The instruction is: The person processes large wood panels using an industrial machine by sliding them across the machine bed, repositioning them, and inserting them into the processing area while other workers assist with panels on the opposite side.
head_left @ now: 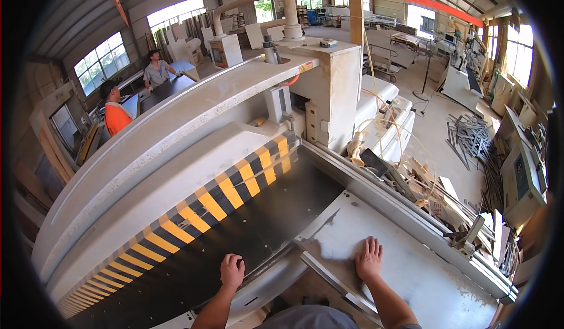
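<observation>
My left hand is closed, with its fingers curled round a small dark object that I cannot make out. It is above the near part of the machine's black bed. To the right, my right hand lies palm down with fingers stretched out on the worn grey metal side table, holding nothing. Across the bed runs a long beam with a black-and-yellow striped guard, beyond my left hand.
Offcuts and scrap strips lie beyond the machine's right-hand rail. A control cabinet stands far right. At the far left, a person in an orange top and another in grey are beside a dark panel.
</observation>
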Demonstrator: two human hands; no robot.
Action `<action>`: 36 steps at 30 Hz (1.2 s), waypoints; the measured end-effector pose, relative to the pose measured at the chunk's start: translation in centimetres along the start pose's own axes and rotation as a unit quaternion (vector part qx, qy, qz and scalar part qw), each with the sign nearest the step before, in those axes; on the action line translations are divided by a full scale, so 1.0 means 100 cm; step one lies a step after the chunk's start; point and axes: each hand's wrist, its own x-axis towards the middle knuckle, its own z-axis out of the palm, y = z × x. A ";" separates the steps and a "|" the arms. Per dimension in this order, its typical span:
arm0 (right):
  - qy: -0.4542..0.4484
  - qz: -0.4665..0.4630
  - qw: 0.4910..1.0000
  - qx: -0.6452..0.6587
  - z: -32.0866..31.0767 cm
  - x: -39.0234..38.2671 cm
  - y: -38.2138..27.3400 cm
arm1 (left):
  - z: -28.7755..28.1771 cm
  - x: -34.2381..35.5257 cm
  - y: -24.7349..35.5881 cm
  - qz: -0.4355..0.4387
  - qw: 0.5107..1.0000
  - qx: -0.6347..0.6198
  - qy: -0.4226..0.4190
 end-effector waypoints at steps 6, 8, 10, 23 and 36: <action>-0.089 -0.036 0.994 0.043 -0.028 -0.004 0.015 | 0.001 -0.002 0.001 -0.027 0.999 0.009 0.025; -0.098 -0.054 0.993 0.022 -0.040 -0.012 0.032 | 0.004 0.001 0.001 -0.027 0.999 0.000 0.030; -0.219 -0.024 0.963 0.155 -0.063 -0.026 0.040 | 0.002 0.000 0.000 -0.024 0.999 -0.003 0.034; -0.108 0.142 0.977 0.120 -0.065 -0.156 -0.004 | -0.002 -0.001 -0.005 -0.023 0.999 -0.035 0.019; -0.043 0.207 0.977 0.033 -0.073 -0.163 -0.030 | -0.046 -0.006 -0.054 -0.019 0.991 -0.129 0.008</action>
